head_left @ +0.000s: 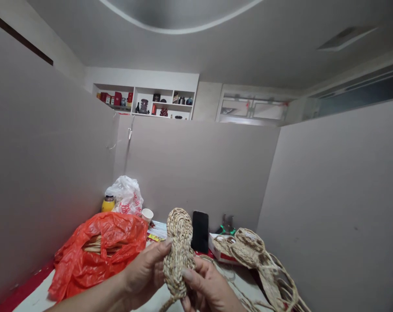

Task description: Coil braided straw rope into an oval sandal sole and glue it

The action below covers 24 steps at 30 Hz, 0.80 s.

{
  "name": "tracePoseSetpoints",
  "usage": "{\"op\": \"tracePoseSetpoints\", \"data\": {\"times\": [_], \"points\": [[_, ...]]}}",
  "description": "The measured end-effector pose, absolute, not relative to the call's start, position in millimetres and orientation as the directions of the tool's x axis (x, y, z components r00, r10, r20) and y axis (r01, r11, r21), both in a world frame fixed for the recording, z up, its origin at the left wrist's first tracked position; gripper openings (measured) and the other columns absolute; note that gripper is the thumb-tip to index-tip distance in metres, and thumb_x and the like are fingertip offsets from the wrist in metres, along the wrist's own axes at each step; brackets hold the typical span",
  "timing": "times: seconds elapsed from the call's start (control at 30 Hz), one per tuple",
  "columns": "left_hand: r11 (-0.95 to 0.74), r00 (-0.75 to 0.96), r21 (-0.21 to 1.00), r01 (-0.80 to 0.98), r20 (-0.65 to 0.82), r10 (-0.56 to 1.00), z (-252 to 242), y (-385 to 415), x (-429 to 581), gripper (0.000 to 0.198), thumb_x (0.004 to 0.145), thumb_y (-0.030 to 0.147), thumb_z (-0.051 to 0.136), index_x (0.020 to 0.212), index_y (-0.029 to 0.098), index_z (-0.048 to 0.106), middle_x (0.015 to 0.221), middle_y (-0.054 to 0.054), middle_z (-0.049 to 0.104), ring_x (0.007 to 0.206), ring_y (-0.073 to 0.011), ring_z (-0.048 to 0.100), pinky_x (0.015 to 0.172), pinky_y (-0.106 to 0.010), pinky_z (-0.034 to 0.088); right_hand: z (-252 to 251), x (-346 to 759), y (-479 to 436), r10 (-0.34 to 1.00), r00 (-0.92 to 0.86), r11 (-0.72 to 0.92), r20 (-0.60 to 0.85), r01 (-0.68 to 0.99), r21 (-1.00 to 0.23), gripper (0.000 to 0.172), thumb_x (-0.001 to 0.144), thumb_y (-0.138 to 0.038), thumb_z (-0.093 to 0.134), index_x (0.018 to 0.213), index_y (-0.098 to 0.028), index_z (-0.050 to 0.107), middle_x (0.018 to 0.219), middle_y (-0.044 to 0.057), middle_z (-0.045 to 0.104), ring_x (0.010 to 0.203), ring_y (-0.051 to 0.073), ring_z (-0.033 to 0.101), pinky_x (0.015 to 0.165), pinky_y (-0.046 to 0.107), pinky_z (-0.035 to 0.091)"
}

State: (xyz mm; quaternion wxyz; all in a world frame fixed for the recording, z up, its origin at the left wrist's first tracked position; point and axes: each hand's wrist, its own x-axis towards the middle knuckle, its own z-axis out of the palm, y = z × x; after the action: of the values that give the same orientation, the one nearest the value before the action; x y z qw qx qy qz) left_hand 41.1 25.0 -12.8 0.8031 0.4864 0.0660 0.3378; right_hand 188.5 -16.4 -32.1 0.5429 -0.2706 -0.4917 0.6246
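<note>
As the left hand (144,273) and right hand (209,288) clamp its lower edges, the straw sole (180,245) stands upright over the worktop (34,301), near edge. Probably light, rough, slightly flexible; best gripped by its braided rim. Phone (200,232) behind, red bag (95,255) left.

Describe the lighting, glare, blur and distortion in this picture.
Head view: soft, even indoor light with no hard shadows; glossy highlights on the red plastic bag; the wide-angle lens splays the partition walls outward; the woven straw sole, held in the left hand and right hand, looks sharp.
</note>
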Motion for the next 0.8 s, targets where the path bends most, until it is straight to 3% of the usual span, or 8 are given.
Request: {"op": "tracePoseSetpoints", "data": {"times": [0.13, 0.2, 0.33, 0.4, 0.53, 0.63, 0.8], "points": [[0.28, 0.718, 0.808, -0.519, 0.235, 0.655, -7.8, 30.1, 38.4, 0.038, 0.084, 0.047, 0.056, 0.097, 0.013, 0.067, 0.091, -0.01, 0.07, 0.079, -0.0192, 0.065, 0.073, -0.028, 0.048, -34.5, 191.9, -13.2, 0.959, -0.216, 0.099, 0.182, -0.347, -0.933, 0.042, 0.066, -0.048, 0.078, 0.08, -0.01, 0.066, 0.054, 0.002, 0.061, 0.033, 0.004, 0.051, 0.033, 0.011, 0.04], [0.198, 0.606, 0.792, -0.578, 0.254, 0.754, -2.2, 37.0, 34.0, 0.034, 0.082, 0.046, 0.06, 0.098, 0.016, 0.065, 0.094, -0.009, 0.068, 0.085, -0.0179, 0.062, 0.077, -0.027, 0.047, -36.2, 196.1, -8.9, 0.975, -0.166, 0.104, 0.147, -0.243, -0.964, 0.047, 0.064, -0.055, 0.075, 0.08, -0.012, 0.064, 0.053, 0.0, 0.06, 0.033, 0.004, 0.048, 0.033, 0.012, 0.038], [-0.077, 0.241, 0.747, -0.66, 0.308, 0.92, 11.4, 49.4, 20.8, 0.02, 0.077, 0.034, 0.07, 0.087, 0.018, 0.063, 0.084, -0.002, 0.063, 0.075, -0.0112, 0.057, 0.073, -0.023, 0.045, -49.9, 200.6, 6.3, 0.988, -0.126, 0.078, 0.084, -0.053, -0.996, 0.051, 0.06, -0.057, 0.075, 0.082, -0.013, 0.063, 0.055, 0.001, 0.061, 0.036, 0.007, 0.051, 0.035, 0.014, 0.036], [-0.139, 0.181, 0.733, -0.666, 0.339, 0.923, 15.7, 50.5, 15.9, 0.018, 0.075, 0.03, 0.073, 0.081, 0.018, 0.06, 0.077, 0.001, 0.06, 0.067, -0.0084, 0.053, 0.07, -0.021, 0.045, -62.0, 199.4, 13.1, 0.994, -0.093, 0.07, 0.066, 0.051, -0.996, 0.046, 0.056, -0.052, 0.078, 0.075, -0.013, 0.064, 0.054, 0.001, 0.061, 0.037, 0.009, 0.052, 0.036, 0.017, 0.036], [-0.143, 0.296, 0.802, -0.579, 0.37, 0.881, 14.5, 43.5, 16.3, 0.019, 0.075, 0.029, 0.072, 0.086, 0.019, 0.06, 0.076, 0.002, 0.056, 0.066, -0.0081, 0.05, 0.066, -0.021, 0.044, -79.5, 200.9, 16.5, 0.993, 0.044, 0.091, 0.105, 0.247, -0.965, 0.029, 0.057, -0.04, 0.078, 0.058, -0.017, 0.06, 0.048, -0.001, 0.057, 0.044, 0.014, 0.055, 0.043, 0.022, 0.038], [-0.185, 0.366, 0.863, -0.47, 0.381, 0.849, 8.8, 39.0, 22.0, 0.026, 0.074, 0.029, 0.073, 0.093, 0.02, 0.059, 0.085, 0.0, 0.057, 0.074, -0.011, 0.051, 0.064, -0.022, 0.043, -71.8, 209.1, 11.6, 0.968, 0.138, 0.15, 0.211, 0.358, -0.922, 0.031, 0.062, -0.041, 0.075, 0.051, -0.02, 0.056, 0.05, 0.001, 0.058, 0.056, 0.019, 0.06, 0.051, 0.024, 0.041], [-0.214, 0.442, 0.903, -0.374, 0.376, 0.814, -2.5, 40.8, 31.3, 0.049, 0.068, 0.032, 0.078, 0.11, 0.022, 0.053, 0.101, -0.004, 0.055, 0.086, -0.014, 0.051, 0.077, -0.027, 0.044, -32.1, 208.9, -9.6, 0.894, 0.173, 0.318, 0.414, 0.407, -0.857, 0.039, 0.086, -0.056, 0.047, 0.08, -0.02, 0.062, 0.075, 0.006, 0.065, 0.072, 0.02, 0.061, 0.067, 0.028, 0.046]]}}
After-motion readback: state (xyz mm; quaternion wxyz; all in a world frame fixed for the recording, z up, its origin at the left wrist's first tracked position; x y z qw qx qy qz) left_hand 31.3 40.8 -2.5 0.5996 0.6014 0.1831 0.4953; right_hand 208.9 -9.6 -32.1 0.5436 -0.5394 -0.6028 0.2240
